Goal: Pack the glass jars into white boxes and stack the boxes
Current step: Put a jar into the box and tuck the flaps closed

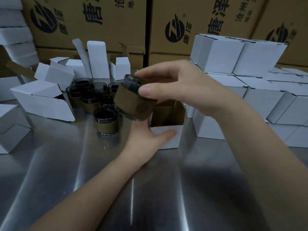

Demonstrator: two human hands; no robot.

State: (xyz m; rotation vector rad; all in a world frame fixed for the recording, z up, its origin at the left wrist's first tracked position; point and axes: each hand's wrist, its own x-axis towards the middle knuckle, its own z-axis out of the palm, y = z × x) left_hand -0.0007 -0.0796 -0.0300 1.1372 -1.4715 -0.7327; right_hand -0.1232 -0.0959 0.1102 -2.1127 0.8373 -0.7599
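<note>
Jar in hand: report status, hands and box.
Right hand grips jar, tilted, over open box left edge. Left hand holds box's near corner. Box mouth unobstructed.

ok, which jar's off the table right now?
The jar gripped in the right hand, tilted just above the open box that the left hand holds. The other jars all stand upright on the steel table.

A single wide-angle view comes from a camera worn on the person's head, facing forward and down onto a shiny brushed-steel table (66,172). It sits close to the work: both bare forearms enter from the bottom edge, and the left hand (146,140) and right hand (183,87) fill the centre. Straight lines bow towards the edges, and brown printed cardboard cartons (103,22) close the far side along the top.
</note>
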